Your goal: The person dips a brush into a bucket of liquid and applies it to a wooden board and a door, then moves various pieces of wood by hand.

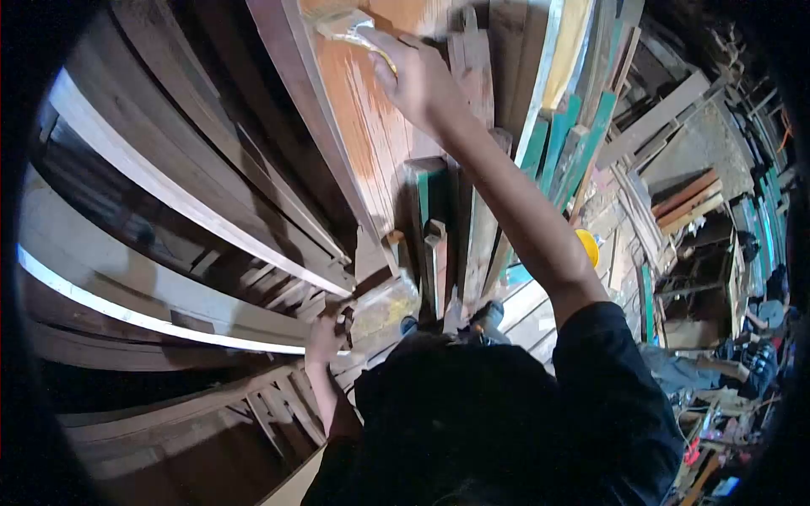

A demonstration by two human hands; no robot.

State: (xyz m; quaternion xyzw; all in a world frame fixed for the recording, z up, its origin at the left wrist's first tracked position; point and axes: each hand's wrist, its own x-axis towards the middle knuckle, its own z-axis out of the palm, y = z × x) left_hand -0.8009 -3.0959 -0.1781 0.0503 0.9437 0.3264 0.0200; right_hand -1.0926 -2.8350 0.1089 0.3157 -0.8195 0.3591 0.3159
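My right hand (pixel 405 72) is stretched up and forward, its fingers wrapped round a paintbrush (pixel 344 27) whose bristles lie against an upright wooden panel (pixel 359 110). The panel is orange-brown and glossy in its upper part, with streaks running down to paler bare wood. At the lower left, my left hand (pixel 323 337) is bent round the end of a long pale board (pixel 211 325). What those fingers touch is partly hidden in shadow.
Long curved-looking boards (pixel 169 173) fill the left side. Green-painted timbers (pixel 582 152) lean right of the panel. A yellow round container (pixel 587 246) is beside my right forearm. Stacked wood (pixel 688 202) lies farther right, and another person (pixel 700 371) is at the right edge.
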